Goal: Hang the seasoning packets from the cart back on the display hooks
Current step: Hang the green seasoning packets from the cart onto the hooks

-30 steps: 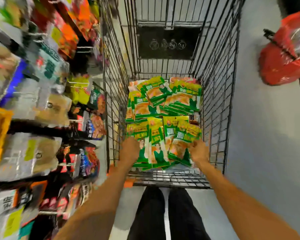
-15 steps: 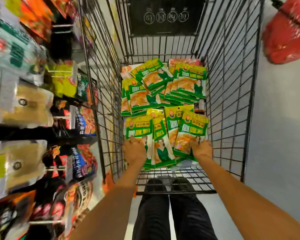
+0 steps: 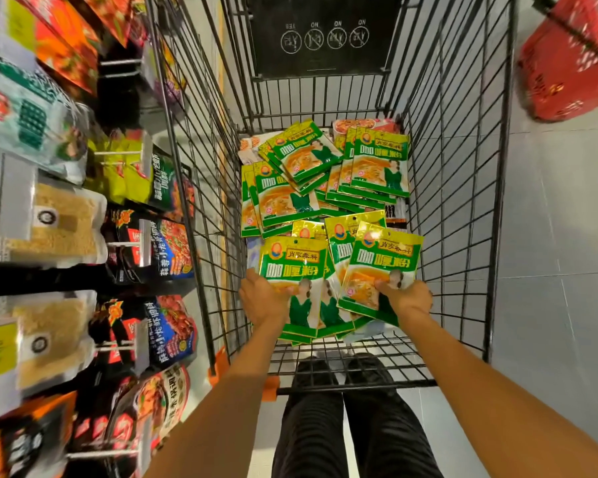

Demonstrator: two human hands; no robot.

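Several green-and-yellow seasoning packets (image 3: 325,177) lie heaped on the floor of a black wire cart (image 3: 194,188). My left hand (image 3: 263,300) grips the lower left of a near stack of packets (image 3: 294,267), thumb on its face. My right hand (image 3: 406,298) pinches the lower edge of another packet stack (image 3: 382,267), which is tilted and lifted slightly above the pile. Display hooks (image 3: 118,153) with hanging packets line the shelving on the left.
Shelving with hanging goods (image 3: 59,232) runs along the left, close to the cart's side. A red shopping basket (image 3: 567,70) sits on the grey tiled floor (image 3: 549,270) at the upper right. My legs (image 3: 342,426) stand behind the cart's near end.
Both hands have closed on the nearest packet stacks. The right-hand stack has lifted and tilted up from the pile. The view has tipped further into the cart.
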